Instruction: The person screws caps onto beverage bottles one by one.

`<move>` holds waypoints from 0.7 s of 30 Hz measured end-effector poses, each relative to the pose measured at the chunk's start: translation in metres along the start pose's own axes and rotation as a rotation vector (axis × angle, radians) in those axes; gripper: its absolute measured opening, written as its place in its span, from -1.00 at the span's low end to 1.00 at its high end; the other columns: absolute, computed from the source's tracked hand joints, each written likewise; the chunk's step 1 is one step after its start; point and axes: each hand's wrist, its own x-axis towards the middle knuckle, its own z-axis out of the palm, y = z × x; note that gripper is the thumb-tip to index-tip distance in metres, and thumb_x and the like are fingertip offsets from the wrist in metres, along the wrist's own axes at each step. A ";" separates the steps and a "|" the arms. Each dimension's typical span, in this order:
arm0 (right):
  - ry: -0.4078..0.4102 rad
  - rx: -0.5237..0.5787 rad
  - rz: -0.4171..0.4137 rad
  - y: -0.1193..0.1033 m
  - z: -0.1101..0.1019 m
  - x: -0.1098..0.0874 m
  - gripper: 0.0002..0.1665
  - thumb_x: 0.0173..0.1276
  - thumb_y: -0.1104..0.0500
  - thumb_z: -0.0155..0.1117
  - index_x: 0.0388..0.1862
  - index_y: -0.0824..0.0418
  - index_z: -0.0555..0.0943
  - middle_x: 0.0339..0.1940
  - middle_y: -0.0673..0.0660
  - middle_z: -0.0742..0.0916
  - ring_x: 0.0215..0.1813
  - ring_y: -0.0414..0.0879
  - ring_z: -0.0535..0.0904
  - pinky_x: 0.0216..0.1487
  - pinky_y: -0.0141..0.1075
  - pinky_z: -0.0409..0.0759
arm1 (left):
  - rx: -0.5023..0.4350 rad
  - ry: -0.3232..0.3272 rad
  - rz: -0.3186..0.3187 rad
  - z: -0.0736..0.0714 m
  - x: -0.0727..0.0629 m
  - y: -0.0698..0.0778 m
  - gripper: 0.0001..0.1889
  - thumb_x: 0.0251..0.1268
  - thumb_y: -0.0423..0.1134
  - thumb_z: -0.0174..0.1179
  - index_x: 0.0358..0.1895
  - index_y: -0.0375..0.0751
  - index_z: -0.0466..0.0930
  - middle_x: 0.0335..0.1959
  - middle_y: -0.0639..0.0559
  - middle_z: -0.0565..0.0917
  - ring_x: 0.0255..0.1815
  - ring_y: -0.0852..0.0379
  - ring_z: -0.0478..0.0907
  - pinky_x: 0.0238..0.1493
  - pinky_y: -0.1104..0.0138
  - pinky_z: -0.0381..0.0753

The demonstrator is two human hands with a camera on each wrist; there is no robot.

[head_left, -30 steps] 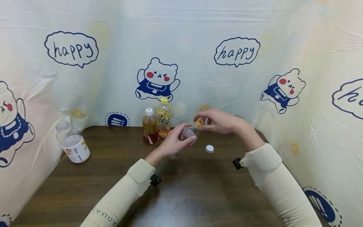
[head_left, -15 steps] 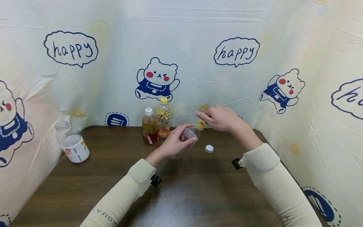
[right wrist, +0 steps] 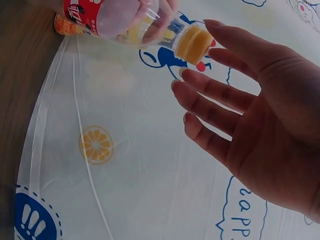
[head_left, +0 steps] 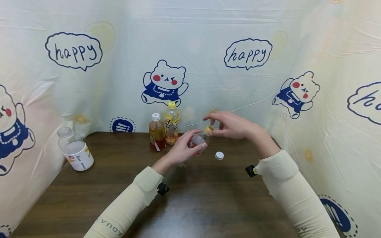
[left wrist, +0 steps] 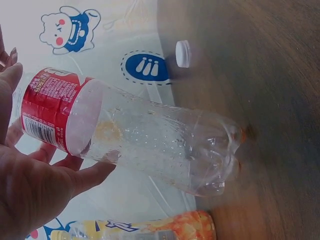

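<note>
My left hand (head_left: 186,147) grips a clear plastic bottle (left wrist: 155,140) round its red-labelled upper part. The bottle stands upright on the table and looks emptied, with droplets on its inner wall. A yellow cap (right wrist: 194,45) sits on its mouth. My right hand (head_left: 230,125) is at the cap, thumb tip right at its edge and the other fingers spread loosely apart, as the right wrist view shows. A loose white cap (head_left: 219,155) lies on the table to the right of the bottle.
Behind my left hand stand a white-capped bottle of amber drink (head_left: 157,134) and a yellow-capped bottle (head_left: 171,125). A capless bottle with a white label (head_left: 78,157) stands at the table's left edge. A printed curtain (head_left: 205,49) encloses the back and sides.
My right hand swung over the yellow cap with its wrist turned, then came back with the fingers loosened. The left hand and its bottle stayed nearly still.
</note>
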 end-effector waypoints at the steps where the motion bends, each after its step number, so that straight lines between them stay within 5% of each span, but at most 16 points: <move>1: -0.004 0.006 0.001 0.000 0.000 0.000 -0.37 0.45 -0.03 0.36 0.44 0.04 0.47 0.03 0.05 0.68 -0.17 -0.07 0.68 -0.04 -0.15 0.64 | -0.002 0.001 -0.003 0.000 0.000 0.000 -0.37 0.35 0.14 0.33 0.45 0.28 0.36 0.41 -0.01 0.46 0.22 -0.02 0.51 0.18 0.01 0.63; 6: -0.002 0.014 0.000 0.000 0.002 0.002 -0.46 0.43 -0.01 0.40 0.32 0.08 0.55 -0.15 0.00 0.72 -0.20 -0.12 0.67 -0.04 -0.15 0.64 | -0.008 0.005 -0.006 -0.001 -0.001 0.000 -0.37 0.35 0.12 0.33 0.45 0.28 0.36 0.41 -0.02 0.46 0.25 -0.03 0.51 0.19 -0.02 0.63; 13: 0.025 -0.047 0.003 -0.002 0.007 0.005 -0.76 0.45 -0.03 0.38 -0.11 0.11 0.67 -0.36 -0.03 0.69 -0.31 -0.11 0.56 -0.21 -0.20 0.57 | -0.008 -0.005 0.013 0.000 -0.001 -0.001 -0.38 0.37 0.11 0.32 0.46 0.25 0.36 0.44 -0.07 0.44 0.26 -0.04 0.50 0.20 -0.03 0.62; 21: 0.054 -0.200 0.100 -0.005 0.012 0.007 -0.52 0.55 -0.23 0.15 -0.50 0.01 0.60 -0.63 -0.04 0.52 -0.53 -0.11 0.41 -0.45 -0.21 0.39 | -0.005 0.014 0.007 0.000 -0.002 -0.002 -0.38 0.38 0.09 0.33 0.45 0.26 0.36 0.38 -0.02 0.48 0.22 -0.02 0.50 0.18 0.00 0.63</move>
